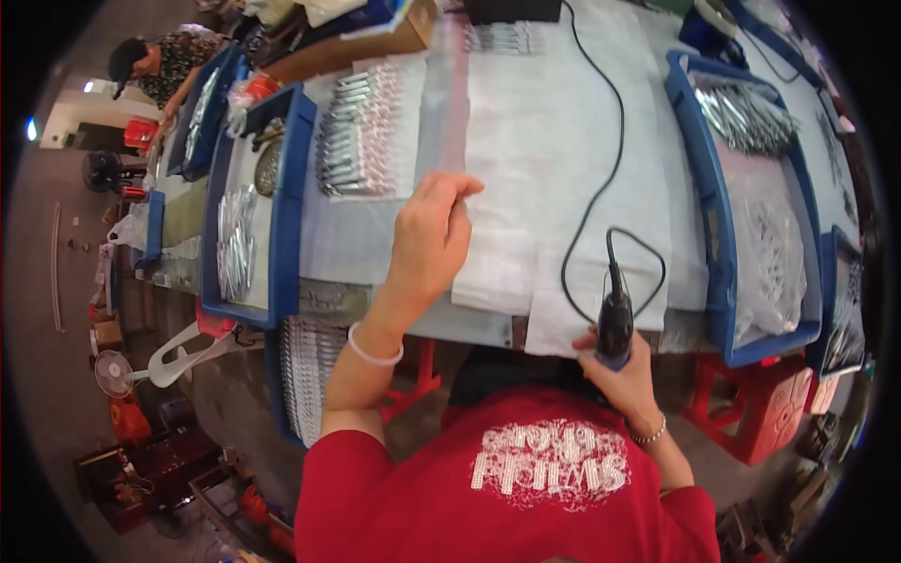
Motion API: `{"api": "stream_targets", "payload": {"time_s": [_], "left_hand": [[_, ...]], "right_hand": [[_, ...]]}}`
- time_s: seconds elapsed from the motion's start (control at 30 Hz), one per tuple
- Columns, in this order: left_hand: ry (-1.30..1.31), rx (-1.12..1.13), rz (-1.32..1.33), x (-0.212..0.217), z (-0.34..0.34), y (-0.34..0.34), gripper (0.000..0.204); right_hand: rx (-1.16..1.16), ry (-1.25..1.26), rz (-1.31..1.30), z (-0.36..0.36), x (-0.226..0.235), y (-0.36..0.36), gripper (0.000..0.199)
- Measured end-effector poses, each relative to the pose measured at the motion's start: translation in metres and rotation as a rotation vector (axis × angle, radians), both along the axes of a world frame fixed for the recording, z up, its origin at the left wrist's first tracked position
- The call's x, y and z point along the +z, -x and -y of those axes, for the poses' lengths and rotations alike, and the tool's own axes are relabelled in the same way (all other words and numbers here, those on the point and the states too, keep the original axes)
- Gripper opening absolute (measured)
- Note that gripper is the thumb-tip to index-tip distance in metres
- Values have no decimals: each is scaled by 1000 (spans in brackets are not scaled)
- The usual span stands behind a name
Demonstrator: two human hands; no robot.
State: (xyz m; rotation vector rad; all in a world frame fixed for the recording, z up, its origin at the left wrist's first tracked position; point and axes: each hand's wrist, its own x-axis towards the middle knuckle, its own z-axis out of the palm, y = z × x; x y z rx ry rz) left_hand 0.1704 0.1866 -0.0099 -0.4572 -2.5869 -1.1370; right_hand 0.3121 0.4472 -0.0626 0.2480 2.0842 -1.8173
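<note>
Here the right hand (623,377) grips a corded black power tool (616,324); leftward, the left hand (430,235) curls, its hold unclear.

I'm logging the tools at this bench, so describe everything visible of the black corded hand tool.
The corded hand tool has a glossy, rounded black body, apparently plastic, with a bluish part at the lower end. The person's right hand grips it there; its cord end points away from the person. The black cord loops beside it, then runs over the white sheet. Its working tip and whether it runs cannot be made out.
</note>
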Motion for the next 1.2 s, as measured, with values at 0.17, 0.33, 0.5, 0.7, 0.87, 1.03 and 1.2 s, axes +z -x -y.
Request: {"api": "stream_targets", "payload": {"time_s": [0.17,0.33,0.5,0.7,0.87,1.03,1.2], "left_hand": [[25,-68,-37,-31,1,120,19],[192,-154,-197,-71,-13,226,20],[367,-197,-204,-91,-26,279,17],[479,-260,-169,-81,-32,296,15],[447,-341,161,-76,-24,308,20],[422,-365,185,-78,-19,303,20],[172,-292,-28,-46,-27,247,16]], "right_hand": [[44,-11,17,-1,4,1,34],[35,-84,72,5,29,11,27],[68,-56,71,1,25,14,32],[88,-41,105,-1,32,22,32],[69,-30,97,0,34,24,33],[72,-49,45,0,35,20,33],[49,-59,-14,2,32,5,32]]}}
